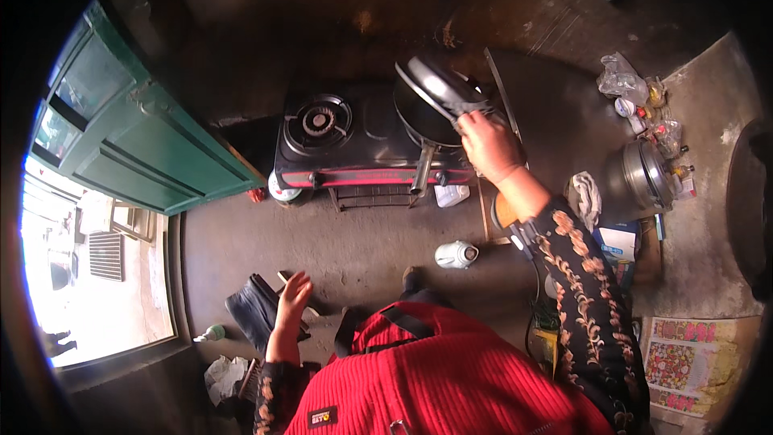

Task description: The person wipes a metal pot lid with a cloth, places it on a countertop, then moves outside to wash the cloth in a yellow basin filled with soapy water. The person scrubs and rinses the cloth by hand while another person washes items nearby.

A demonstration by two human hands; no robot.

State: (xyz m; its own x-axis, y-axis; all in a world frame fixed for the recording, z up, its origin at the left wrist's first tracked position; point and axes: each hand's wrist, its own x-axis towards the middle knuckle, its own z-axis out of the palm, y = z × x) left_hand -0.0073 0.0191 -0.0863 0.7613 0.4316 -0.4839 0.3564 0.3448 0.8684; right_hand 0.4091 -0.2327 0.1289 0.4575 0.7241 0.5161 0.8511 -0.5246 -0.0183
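Note:
My right hand (492,145) grips the edge of a shiny metal pan lid (438,84), held tilted on its side. Beneath it a dark frying pan (416,115) sits on the right burner of a two-burner gas stove (374,154). The pan's metal handle (424,168) points towards me, and the lid hides much of its inside. On the left burner (319,122) nothing stands. My left hand (294,295) hangs in the air with nothing in it, fingers apart. Below that hand in the picture, dark cloth (253,308) lies over what looks like a small stool.
A pale thermos flask (456,254) stands on the floor (362,235). A green door (157,151) opens at left. To the right are a stack of metal basins (647,175), a white cloth (586,199) and plastic bags (622,78). A plastic jug (452,195) sits under the stove.

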